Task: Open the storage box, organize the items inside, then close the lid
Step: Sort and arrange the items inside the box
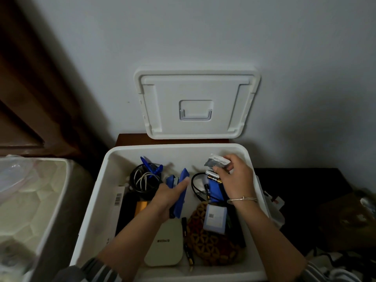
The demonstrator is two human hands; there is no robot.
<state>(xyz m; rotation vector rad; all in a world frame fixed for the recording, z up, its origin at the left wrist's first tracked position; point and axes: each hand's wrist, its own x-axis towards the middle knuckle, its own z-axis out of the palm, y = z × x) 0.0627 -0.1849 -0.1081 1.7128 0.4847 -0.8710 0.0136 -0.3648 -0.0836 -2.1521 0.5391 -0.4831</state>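
left hand (168, 197) grips the blue case (184, 178), right hand (234, 180) pinches a packet (215, 161). loose batteries (212, 176) just below might scatter if nudged.

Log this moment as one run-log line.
white plastic lid: off, against wall | left grip: holds flat blue plastic piece | right grip: pinches white printed packet

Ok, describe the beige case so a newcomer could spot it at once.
Find the open white storage box, lid leaning on the wall. At its near edge, between the forearms, lies the beige case. It alone is pale, smooth and rounded, with dark lettering, left of a black pen and brown patterned pouch.
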